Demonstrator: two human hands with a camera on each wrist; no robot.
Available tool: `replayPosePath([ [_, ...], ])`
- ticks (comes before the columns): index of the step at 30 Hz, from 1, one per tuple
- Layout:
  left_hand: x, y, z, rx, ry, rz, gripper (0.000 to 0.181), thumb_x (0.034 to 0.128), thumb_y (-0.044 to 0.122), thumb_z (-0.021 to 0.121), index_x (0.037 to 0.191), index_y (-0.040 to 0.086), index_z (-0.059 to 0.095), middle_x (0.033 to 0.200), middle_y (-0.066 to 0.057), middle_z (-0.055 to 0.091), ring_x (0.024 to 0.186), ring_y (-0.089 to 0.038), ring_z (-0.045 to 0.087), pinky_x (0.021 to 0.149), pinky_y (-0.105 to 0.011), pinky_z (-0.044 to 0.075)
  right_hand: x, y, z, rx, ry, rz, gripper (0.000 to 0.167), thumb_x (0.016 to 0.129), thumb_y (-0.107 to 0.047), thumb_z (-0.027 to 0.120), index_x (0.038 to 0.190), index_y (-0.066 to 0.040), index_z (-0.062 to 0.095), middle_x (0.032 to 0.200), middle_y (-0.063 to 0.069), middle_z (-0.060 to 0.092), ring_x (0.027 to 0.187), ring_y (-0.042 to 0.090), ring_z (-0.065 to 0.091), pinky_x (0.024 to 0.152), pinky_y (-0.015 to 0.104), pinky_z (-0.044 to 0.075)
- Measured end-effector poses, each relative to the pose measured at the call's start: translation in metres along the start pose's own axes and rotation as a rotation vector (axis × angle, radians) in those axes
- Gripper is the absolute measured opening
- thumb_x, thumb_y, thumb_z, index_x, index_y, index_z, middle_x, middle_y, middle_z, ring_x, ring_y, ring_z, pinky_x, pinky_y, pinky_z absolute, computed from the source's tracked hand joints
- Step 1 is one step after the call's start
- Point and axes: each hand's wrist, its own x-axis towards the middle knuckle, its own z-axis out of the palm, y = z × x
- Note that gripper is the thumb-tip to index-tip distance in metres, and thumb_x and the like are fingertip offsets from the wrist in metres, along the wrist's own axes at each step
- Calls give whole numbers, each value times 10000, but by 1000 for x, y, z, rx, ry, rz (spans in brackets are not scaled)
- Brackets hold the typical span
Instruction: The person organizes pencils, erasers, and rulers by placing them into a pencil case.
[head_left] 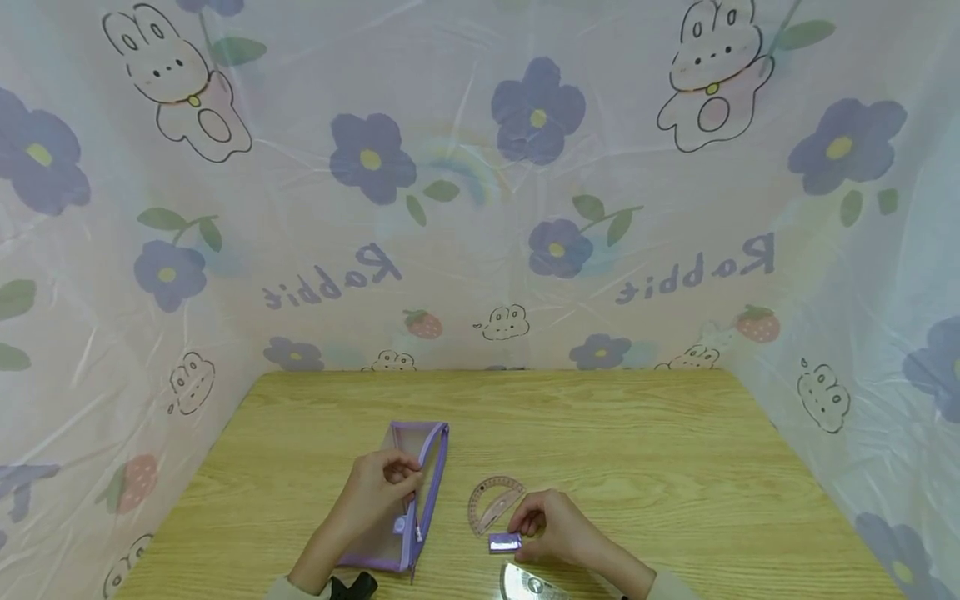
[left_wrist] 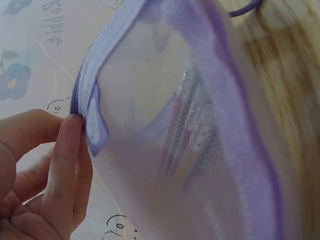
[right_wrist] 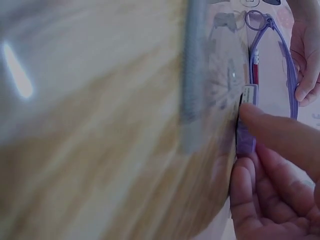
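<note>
The purple-edged mesh pencil case [head_left: 375,547] lies at the left of the table's front, its zip partly open. My left hand [head_left: 381,483] pinches the open zip edge between thumb and fingers. In the left wrist view, pencils [left_wrist: 172,132] show through the mesh. To the right of the case, my right hand [head_left: 558,531] holds a small purple eraser [head_left: 505,543] at one end. The right wrist view shows the eraser [right_wrist: 246,135] between thumb and fingers, low over or touching the table; which one cannot be told.
A clear pinkish protractor [head_left: 498,508] lies just behind the eraser. Nearer the front edge is a transparent ruler-like piece [head_left: 528,585], partly cut off by the frame. A patterned cloth [head_left: 480,250] hangs behind and beside the wooden table [head_left: 637,442].
</note>
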Motion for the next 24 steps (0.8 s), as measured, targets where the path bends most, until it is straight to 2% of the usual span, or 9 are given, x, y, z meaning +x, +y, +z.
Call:
replayPosePath([
  [8, -2, 0, -1, -7, -2, -14, 75, 883, 19, 738, 918, -28, 692, 790, -49, 668, 659, -148, 656, 602, -249, 593, 0, -3, 3, -37, 20, 1, 250, 682, 98, 852, 845, -32, 714, 842, 13, 667, 711, 108, 599, 632, 213, 548],
  [24, -1, 4, -1, 0, 1, -15, 75, 882, 14, 736, 922, -33, 694, 788, -45, 668, 661, -144, 655, 595, -246, 588, 2, -3, -2, -17, 24, 10, 221, 702, 88, 842, 844, -33, 725, 841, 12, 672, 710, 109, 615, 631, 214, 560],
])
